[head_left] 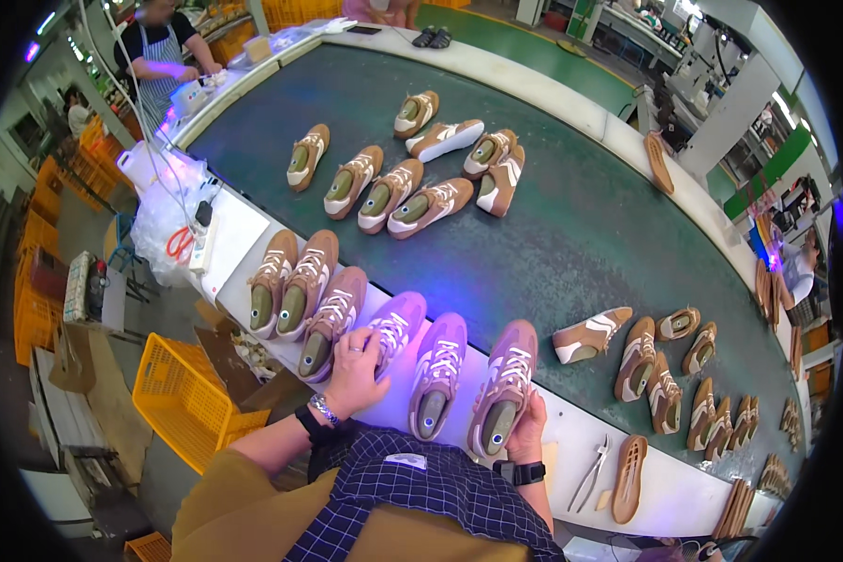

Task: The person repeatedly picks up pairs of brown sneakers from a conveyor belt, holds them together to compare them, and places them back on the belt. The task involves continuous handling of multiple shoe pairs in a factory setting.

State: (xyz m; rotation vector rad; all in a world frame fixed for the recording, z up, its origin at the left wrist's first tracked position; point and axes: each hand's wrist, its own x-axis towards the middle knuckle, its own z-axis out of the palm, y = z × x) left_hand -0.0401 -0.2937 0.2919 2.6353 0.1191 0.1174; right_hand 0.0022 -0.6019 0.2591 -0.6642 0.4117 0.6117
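On the white ledge in front of me stands a row of brown sneakers with white laces and green shoe lasts inside, toes pointing away. My left hand (357, 371) is curled at the heel of a sneaker (399, 320) under purple light. Its fingertips partly hide the collar. My right hand (531, 429) grips the outer heel side of the rightmost sneaker (506, 386), its thumb and some fingers out of sight. Between the hands, untouched, stands another sneaker (438, 361). Left of my left hand are several more, the closest being a sneaker (339, 309).
Beyond the ledge, a dark green conveyor belt (478, 253) carries several sneakers. Pliers (590, 473) and a tan sole (630, 478) lie right of my right hand. At left are red-handled scissors (180, 244), a power strip (202, 245) and a yellow crate (173, 393). A co-worker (159, 56) stands far left.
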